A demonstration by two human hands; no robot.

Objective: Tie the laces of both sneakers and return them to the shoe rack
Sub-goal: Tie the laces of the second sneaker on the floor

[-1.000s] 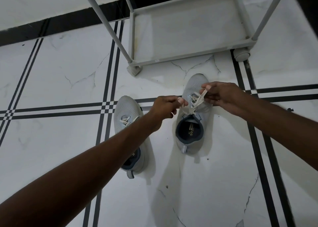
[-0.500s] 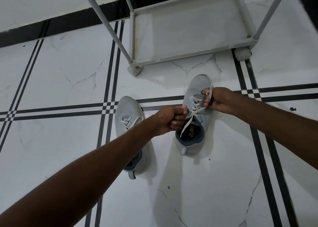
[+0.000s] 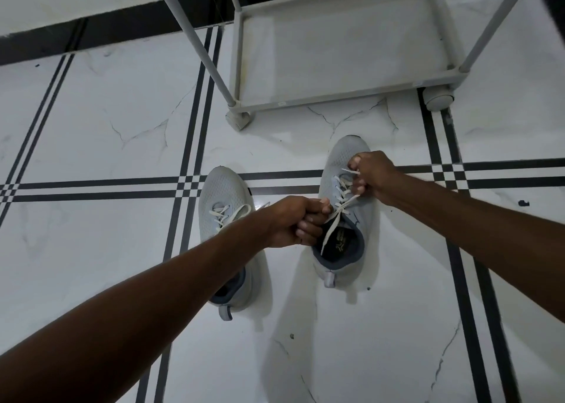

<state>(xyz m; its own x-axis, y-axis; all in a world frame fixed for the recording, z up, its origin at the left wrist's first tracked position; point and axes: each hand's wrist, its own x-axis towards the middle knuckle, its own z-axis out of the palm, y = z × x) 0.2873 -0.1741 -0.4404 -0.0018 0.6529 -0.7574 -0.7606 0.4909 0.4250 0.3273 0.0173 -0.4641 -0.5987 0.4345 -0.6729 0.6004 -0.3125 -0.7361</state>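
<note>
Two light grey sneakers stand on the floor, toes pointing away from me. The right sneaker (image 3: 342,164) has white laces (image 3: 331,228) stretched across its tongue. My left hand (image 3: 293,219) is closed on one lace end at the shoe's left side. Over the shoe's upper right edge, my right hand (image 3: 374,174) grips the other lace end. One loose lace tail hangs over the dark shoe opening. The left sneaker (image 3: 221,188) lies partly under my left forearm, its laces loose and untied.
The grey shoe rack (image 3: 333,96) stands just beyond the sneakers, its bottom shelf bare, with a wheel (image 3: 438,101) at its right corner and slanted poles rising up. White marble floor with black stripe lines (image 3: 91,190) surrounds everything.
Both hands have dropped closer to the right sneaker and pulled apart, drawing the laces tighter. My left hand moved back towards the shoe's opening; my right hand closed into a fist on its lace.
</note>
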